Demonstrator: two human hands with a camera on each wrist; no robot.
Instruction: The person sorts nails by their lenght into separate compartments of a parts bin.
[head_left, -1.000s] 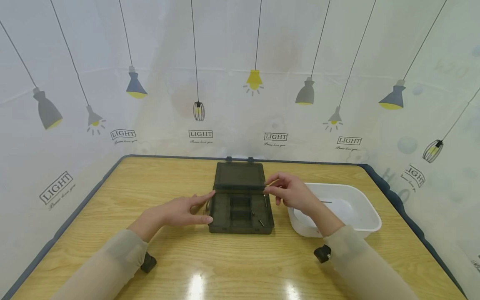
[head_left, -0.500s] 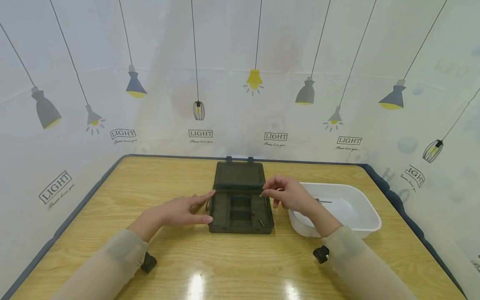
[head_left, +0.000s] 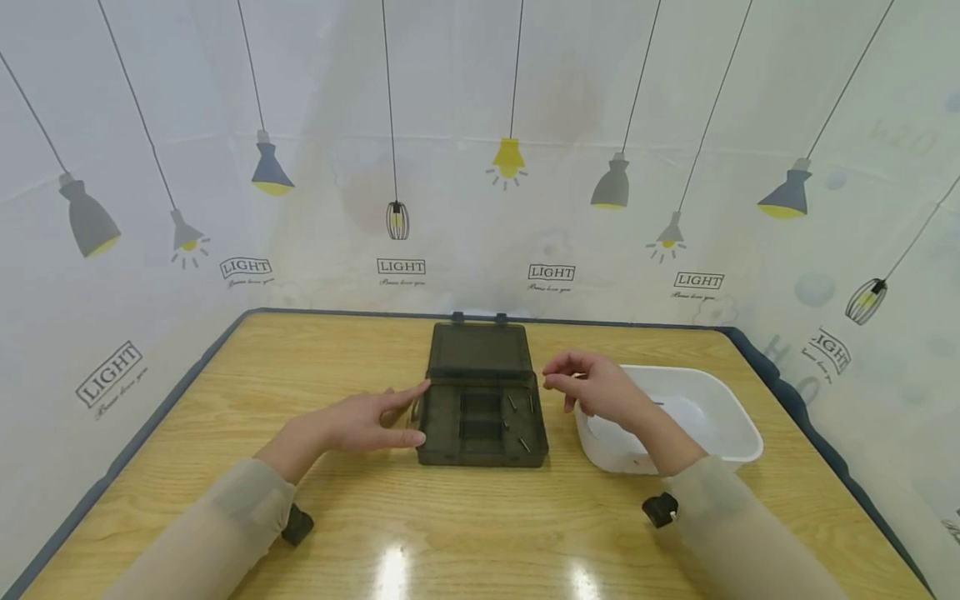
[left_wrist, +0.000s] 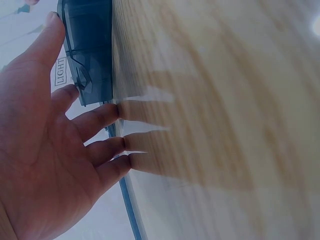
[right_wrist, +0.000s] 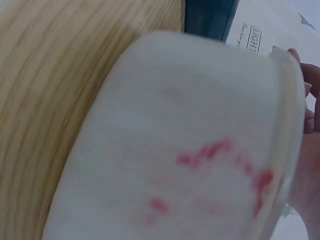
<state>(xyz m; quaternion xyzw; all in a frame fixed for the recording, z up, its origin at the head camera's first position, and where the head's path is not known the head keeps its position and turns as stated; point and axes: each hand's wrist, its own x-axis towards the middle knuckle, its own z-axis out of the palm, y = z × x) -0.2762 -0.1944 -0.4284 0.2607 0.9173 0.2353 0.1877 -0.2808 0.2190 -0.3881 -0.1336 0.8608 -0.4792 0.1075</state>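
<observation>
A dark translucent plastic box lies on the table with its lid raised backward. Several small metal screws rest in its right compartment. My left hand touches the box's left side with thumb and index finger; in the left wrist view its other fingers reach down by the tabletop. My right hand hovers between the box and a white basin, fingers loosely bent, with nothing visible in them. The basin partly hides that hand in the right wrist view.
A thin metal piece lies in the basin, mostly hidden by my right hand. The basin's outer wall bears red marks. A patterned curtain hangs behind the wooden table.
My right hand has let go of a small screw over the box's right compartment and moved right toward the basin. One more screw lies in that compartment. My left hand has stayed still.
</observation>
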